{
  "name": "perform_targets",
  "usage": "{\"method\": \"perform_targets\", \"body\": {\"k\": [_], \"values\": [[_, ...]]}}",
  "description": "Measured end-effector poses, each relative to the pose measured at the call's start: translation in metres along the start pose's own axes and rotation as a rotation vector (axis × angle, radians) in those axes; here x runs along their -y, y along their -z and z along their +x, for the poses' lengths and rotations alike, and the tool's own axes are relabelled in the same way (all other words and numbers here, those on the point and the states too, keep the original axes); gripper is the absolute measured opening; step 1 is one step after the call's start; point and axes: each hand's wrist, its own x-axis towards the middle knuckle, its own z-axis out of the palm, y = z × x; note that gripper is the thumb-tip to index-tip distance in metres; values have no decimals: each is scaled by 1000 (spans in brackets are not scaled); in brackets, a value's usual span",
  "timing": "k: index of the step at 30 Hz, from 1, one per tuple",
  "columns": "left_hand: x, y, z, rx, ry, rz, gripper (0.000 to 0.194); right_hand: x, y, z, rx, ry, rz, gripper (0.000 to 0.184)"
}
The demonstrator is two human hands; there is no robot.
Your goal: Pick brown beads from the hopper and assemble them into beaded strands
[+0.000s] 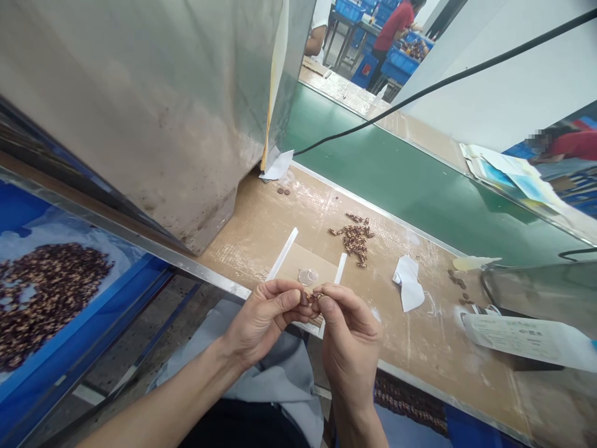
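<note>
— How are the fingers [285, 302] set?
— Left hand [259, 322] and right hand [351, 333] both pinch a brown-and-gold piece [310, 298] between their fingertips; whether one or two, I can't tell.
— The risk?
— An uneven pull could flick it loose, onto the clear disc [308, 276] just beyond the fingertips or into the pile [357, 241] farther out, rightward.

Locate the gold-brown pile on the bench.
In the head view, the pile lies right of centre, beyond the right hand and left of a white paper.

black cable [448, 83] over green belt [373, 155] | metal housing [153, 106] at left | red-shirted person [394, 28] beyond
</note>
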Motion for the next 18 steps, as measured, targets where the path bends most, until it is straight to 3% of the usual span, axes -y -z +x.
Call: {"method": "perform_targets", "body": {"k": [18], "values": [[-4,-2,0,-17,4,22,28,6,-2,3,29,61,-81,3]]}}
